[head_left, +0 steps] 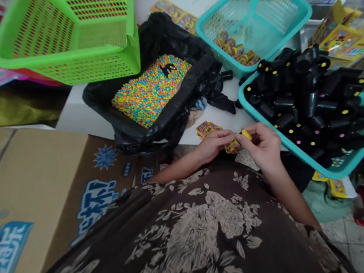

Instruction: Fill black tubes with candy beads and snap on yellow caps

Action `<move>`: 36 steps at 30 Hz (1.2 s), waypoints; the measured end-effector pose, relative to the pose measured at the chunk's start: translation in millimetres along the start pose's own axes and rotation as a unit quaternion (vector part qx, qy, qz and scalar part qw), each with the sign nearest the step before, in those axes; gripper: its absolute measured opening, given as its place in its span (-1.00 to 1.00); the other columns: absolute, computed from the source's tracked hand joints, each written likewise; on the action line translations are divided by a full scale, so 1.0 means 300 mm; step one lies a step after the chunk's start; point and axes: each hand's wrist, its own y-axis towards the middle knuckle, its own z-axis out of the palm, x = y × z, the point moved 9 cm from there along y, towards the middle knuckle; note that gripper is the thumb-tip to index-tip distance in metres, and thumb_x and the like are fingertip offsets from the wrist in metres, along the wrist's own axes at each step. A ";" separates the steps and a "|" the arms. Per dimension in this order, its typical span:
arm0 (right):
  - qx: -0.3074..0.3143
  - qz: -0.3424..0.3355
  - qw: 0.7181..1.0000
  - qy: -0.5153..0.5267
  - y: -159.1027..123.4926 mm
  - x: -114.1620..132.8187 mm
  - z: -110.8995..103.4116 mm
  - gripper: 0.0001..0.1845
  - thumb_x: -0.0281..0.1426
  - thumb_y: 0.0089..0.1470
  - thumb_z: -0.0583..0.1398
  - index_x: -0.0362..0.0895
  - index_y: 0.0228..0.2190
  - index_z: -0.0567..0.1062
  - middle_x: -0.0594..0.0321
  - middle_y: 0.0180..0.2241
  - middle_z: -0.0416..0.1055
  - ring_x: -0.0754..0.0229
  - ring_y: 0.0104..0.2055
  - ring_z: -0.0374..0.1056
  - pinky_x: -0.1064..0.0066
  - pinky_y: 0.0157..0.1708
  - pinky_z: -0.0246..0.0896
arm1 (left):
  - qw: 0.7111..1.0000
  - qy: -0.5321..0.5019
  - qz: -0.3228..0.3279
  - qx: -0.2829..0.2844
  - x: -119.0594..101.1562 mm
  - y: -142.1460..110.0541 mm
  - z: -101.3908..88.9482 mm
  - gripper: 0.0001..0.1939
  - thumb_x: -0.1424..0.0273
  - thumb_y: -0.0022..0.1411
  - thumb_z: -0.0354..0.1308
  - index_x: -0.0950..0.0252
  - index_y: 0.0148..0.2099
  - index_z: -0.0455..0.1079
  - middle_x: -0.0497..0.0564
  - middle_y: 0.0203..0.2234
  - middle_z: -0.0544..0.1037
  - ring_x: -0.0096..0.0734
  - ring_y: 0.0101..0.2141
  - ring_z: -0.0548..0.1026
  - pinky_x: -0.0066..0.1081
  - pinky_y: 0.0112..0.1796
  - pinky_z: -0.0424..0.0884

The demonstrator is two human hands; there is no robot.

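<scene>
Close to my body, both hands meet over a small yellow printed item (233, 147). My left hand (214, 144) pinches it from the left. My right hand (263, 147) has its thumb and fingers closed at its upper right side, where a bright yellow round part (246, 134) shows. The fingers cover much of the item, so I cannot make out its exact kind. Just beyond my left hand lie printed yellow and red stickers (205, 129) on the white table. A black-lined tray of multicoloured candy beads (151, 89) stands to the left, with a black object (167, 69) on the beads.
Right of my hands, a turquoise basket (301, 153) is heaped with black bottle-like containers (310, 100). Behind it, another turquoise basket (202, 26) holds small printed pieces (236, 49). A green basket (65, 72) stands at left, above a cardboard box (27, 178).
</scene>
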 end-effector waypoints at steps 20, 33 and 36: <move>0.057 -0.055 0.997 0.024 -0.016 -0.006 0.013 -0.63 0.01 0.25 0.32 -0.04 -0.26 0.65 0.29 -0.45 0.43 0.21 -0.42 0.38 0.30 -0.40 0.34 | 0.999 -0.045 0.016 0.026 -0.042 -0.016 0.052 -0.61 0.16 0.12 0.49 0.29 -0.36 0.40 -0.04 -0.50 0.56 -0.52 -0.54 0.47 -0.46 -0.49 0.35; 0.082 -0.176 0.977 -0.090 -0.031 0.039 0.040 -0.55 -0.06 0.27 0.32 -0.02 0.08 0.62 0.13 -0.18 0.57 0.05 -0.13 0.49 0.12 -0.10 0.50 | 0.996 -0.082 -0.004 0.017 -0.025 0.000 0.045 -0.71 0.20 0.25 0.40 0.28 -0.31 0.45 -0.08 -0.45 0.49 -0.52 -0.48 0.45 -0.43 -0.40 0.43; 0.073 -0.187 0.977 -0.078 -0.030 0.054 0.039 -0.61 -0.08 0.24 0.36 -0.01 0.00 0.65 0.17 -0.23 0.56 0.06 -0.18 0.48 0.15 -0.15 0.49 | 0.995 -0.092 -0.001 0.023 -0.021 0.000 0.044 -0.68 0.17 0.19 0.45 0.29 -0.30 0.49 -0.08 -0.45 0.50 -0.52 -0.49 0.44 -0.44 -0.42 0.41</move>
